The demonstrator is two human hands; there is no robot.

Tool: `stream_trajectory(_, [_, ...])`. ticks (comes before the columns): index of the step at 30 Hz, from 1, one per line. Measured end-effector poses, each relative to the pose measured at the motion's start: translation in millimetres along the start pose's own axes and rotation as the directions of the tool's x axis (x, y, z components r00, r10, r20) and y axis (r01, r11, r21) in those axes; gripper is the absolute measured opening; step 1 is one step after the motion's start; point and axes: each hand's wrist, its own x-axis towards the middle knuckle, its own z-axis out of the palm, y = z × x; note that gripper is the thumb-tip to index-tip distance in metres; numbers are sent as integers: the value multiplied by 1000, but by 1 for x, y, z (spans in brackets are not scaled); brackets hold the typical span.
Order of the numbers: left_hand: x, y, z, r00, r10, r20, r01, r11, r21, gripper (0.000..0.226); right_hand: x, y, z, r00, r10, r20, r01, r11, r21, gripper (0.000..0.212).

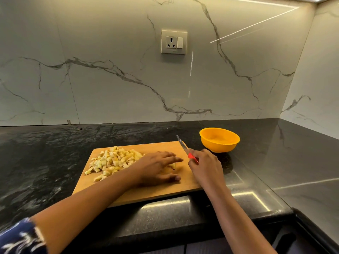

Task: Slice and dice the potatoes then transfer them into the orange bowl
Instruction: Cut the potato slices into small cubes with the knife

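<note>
Bare forearms, navy sleeve (22, 237) with white print on left arm

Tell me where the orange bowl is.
Head view: the orange bowl stands on the black counter, right of the cutting board, beyond the right hand.

Only a thin strip of black counter (55, 162) between my cutting board (146, 193) and the orange bowl (219, 142) at centre right, and the knife (182, 144) in my right hand (206, 166) pokes up across it. Diced potatoes (113, 160) hog the board's left half; wide counter lies left of it.
</note>
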Motion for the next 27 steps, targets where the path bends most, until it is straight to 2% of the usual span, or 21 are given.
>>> stream_trajectory(4, [17, -7, 1, 991, 3, -133, -11, 998, -55, 28, -1, 8, 1, 999, 37, 16, -38, 999, 27, 40])
stream_trajectory(9, [0, -38, -7, 980, -72, -187, 59, 995, -75, 14, -2, 9, 2, 999, 48, 24, -49, 997, 55, 40])
stream_trajectory(14, [-24, -56, -23, 966, -140, -219, 124, 989, -83, 13, -4, 5, 2, 998, 50, 24, -51, 998, 40, 41])
stream_trajectory(18, [-43, -63, -32, 896, -229, -380, 156, 964, -214, 22, -6, 2, 2, 999, 48, 23, -49, 998, 31, 41])
stream_trajectory(21, [-50, -60, -33, 862, -256, -437, 135, 948, -288, 21, -8, 1, 3, 999, 39, 22, -40, 998, 39, 41])
stream_trajectory(24, [-52, -58, -30, 832, -256, -492, 181, 964, -194, 13, -8, 1, 3, 999, 38, 20, -39, 998, 40, 41])
stream_trajectory(25, [-52, -61, -30, 822, -270, -502, 226, 963, -148, 17, -9, 2, 3, 999, 38, 21, -39, 998, 40, 41])
stream_trajectory(27, [-53, -67, -30, 806, -314, -502, 322, 944, -74, 43, -10, 2, 3, 999, 39, 21, -40, 998, 49, 41])
